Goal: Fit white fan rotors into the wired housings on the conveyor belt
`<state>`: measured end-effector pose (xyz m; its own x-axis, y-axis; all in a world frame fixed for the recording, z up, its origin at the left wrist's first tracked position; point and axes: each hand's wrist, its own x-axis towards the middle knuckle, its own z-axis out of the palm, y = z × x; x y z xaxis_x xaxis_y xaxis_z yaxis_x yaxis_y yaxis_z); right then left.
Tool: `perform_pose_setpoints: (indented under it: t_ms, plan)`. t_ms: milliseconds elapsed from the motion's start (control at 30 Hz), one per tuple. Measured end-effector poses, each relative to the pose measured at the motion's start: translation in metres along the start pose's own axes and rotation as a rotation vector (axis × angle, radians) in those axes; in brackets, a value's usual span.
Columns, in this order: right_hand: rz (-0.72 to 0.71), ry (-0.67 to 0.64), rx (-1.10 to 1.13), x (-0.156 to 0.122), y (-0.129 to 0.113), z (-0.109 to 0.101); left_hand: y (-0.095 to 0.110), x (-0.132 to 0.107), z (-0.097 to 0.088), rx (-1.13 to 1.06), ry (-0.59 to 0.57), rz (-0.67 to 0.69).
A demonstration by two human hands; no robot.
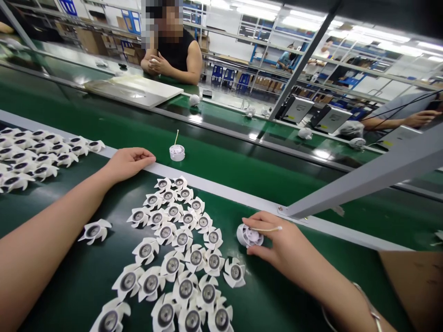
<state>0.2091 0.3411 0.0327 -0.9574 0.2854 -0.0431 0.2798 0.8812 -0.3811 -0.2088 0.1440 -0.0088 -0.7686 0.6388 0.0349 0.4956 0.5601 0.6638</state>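
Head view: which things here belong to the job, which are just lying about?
Job:
right hand on white round housing with lead; left hand on grey rail; white fan impellers; second housing

Lying about:
white board; monitors

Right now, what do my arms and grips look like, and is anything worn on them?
Your left arm and right arm are bare, with no sleeves. Your left grip and right grip have no gloves. A thin metal bracelet circles your right wrist.
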Motion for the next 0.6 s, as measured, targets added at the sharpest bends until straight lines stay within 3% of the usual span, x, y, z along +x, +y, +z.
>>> perform_pose_setpoints:
  t_ms: [133, 267, 333, 467, 600]
  plan:
    - [0.017, -0.046, 0.002, 0.003, -0.004, -0.008, 0.001, 0.0, 0.0, -0.017, 0.021, 0.025]
    - [-0.099, -0.107, -0.041, 0.002, 0.002, -0.01, -0.003, 0.0, 0.0, -0.064, -0.006, 0.063]
    - [-0.108, 0.02, -0.179, 0.005, 0.012, -0.005, -0.005, 0.0, -0.001, -0.075, -0.02, 0.08]
    - [0.013, 0.462, -0.466, 0.008, 0.03, 0.007, -0.008, 0.0, -0.001, -0.102, -0.036, 0.109]
    - [-0.119, 0.484, -0.324, -0.012, 0.025, -0.002, -0.009, 0.0, 0.0, -0.16, -0.03, 0.131]
